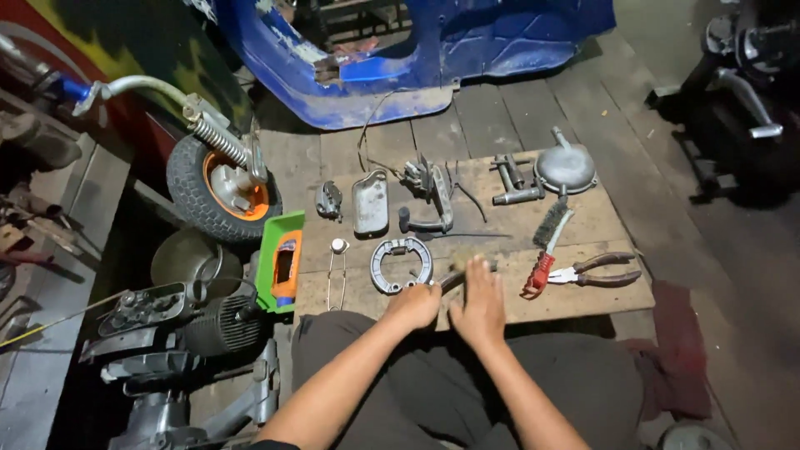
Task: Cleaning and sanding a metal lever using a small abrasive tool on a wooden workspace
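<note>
Here, both hands, left hand (414,304) and right hand (478,302), on a brush (463,272).

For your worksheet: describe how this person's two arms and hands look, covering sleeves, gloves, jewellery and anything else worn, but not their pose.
Both forearms are bare from the bottom edge of the picture to the wrists; no sleeves show. The left hand and right hand wear no gloves. No watch, bracelet or ring can be made out, though the picture is too soft to be sure about rings. No markings show.
</note>
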